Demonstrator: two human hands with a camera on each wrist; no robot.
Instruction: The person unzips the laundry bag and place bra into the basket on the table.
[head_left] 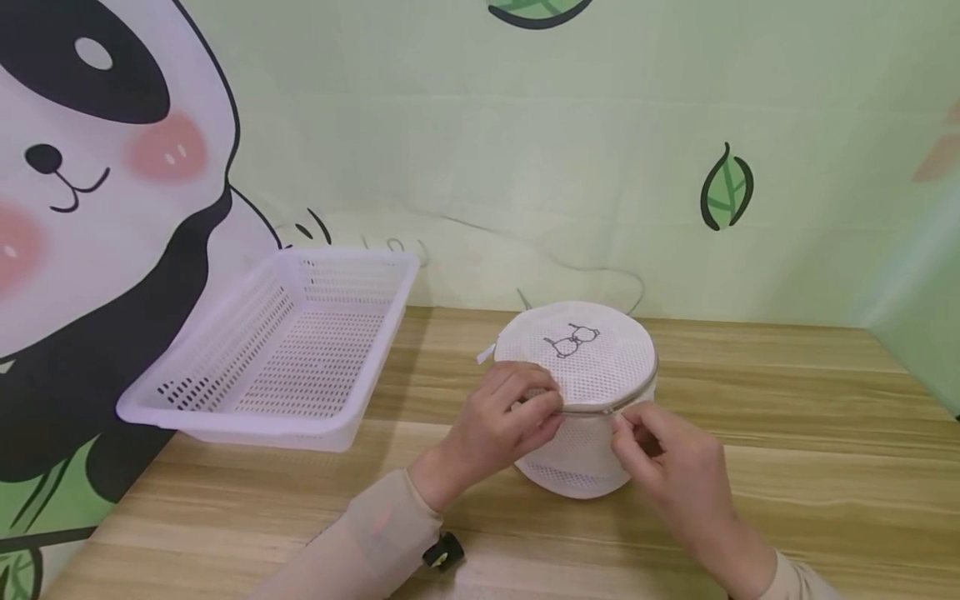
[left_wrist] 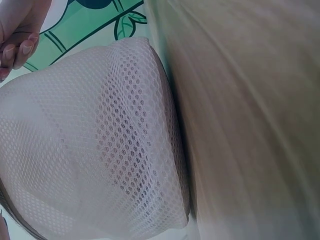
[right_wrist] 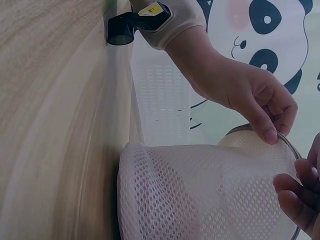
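Note:
A white cylindrical mesh laundry bag (head_left: 573,454) stands upright on the table, its round lid printed with a dark bra-shaped line drawing. A zipper (head_left: 588,408) runs round the lid's rim, and a small white tab (head_left: 486,354) sticks out at its left. My left hand (head_left: 498,417) pinches the rim at the front left, thumb below the edge, as the right wrist view also shows. At the front right, my right hand (head_left: 678,467) has thumb and forefinger pinched together right at the zipper; the slider is mostly covered by the fingertips. The mesh wall (left_wrist: 125,125) looks slightly creased in the left wrist view.
To the left sits a white perforated plastic basket (head_left: 348,425) with nothing inside. A black wrist camera (head_left: 444,552) hangs by the left sleeve. Behind the wooden table (head_left: 825,483) rises a pale green wall covering (head_left: 600,167) with a panda and leaves.

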